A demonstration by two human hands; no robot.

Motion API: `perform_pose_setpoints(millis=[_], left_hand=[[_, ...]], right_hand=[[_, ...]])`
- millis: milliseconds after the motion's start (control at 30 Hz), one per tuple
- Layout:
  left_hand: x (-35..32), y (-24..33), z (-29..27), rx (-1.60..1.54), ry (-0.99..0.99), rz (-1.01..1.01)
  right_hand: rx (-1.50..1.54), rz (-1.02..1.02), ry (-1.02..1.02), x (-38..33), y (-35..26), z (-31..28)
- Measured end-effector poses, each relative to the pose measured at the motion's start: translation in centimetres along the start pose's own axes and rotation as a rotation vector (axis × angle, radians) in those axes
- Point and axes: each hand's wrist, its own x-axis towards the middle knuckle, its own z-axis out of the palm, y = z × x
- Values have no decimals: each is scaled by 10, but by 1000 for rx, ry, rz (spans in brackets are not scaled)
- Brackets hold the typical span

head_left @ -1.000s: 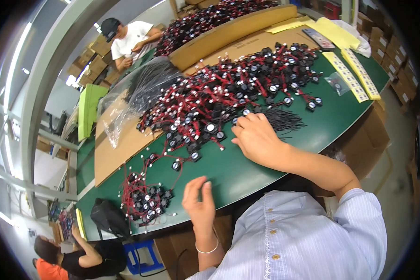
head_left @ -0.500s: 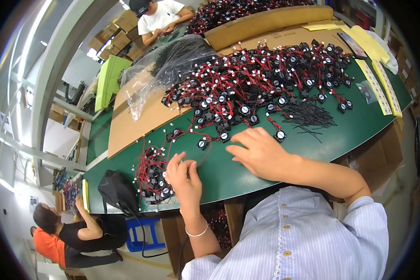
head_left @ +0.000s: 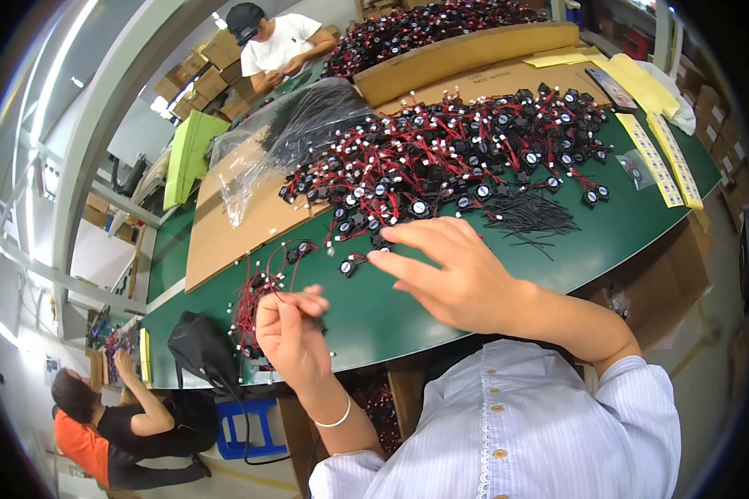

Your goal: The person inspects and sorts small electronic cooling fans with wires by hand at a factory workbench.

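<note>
A big heap of small black fans with red and black leads covers the middle of the green table. A smaller bundle of the same fans lies near the table's front left. My left hand is right beside this bundle, thumb and fingers pinched together on what looks like a thin red lead. My right hand hovers over the table with its fingers spread and holds nothing. Its fingertips reach toward a loose fan at the near edge of the heap.
Loose black cable ties lie right of the heap. A clear plastic bag of ties sits on a cardboard sheet. Yellow label strips lie far right. A black bag hangs at the table's front. Two other people work nearby.
My left hand has come up from the table's front edge to the small bundle and pinched shut. My right hand has lifted off the table and spread its fingers toward the loose fan.
</note>
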Motion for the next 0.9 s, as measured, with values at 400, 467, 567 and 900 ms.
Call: perform_pose_setpoints(millis=[400,467,567,900], left_hand=[[-42,2,54,-626,-507,-669],[-42,1,60,-673,-525,-686],[-40,1,62,-636,-572,-704],[-45,-16,73,-424,-191,-386]], right_hand=[[251,31,65,-5,2,-29],[172,-13,117,-6,6,-33],[446,97,-88,-18,12,-27],[-237,82,-220,-55,-16,-38]])
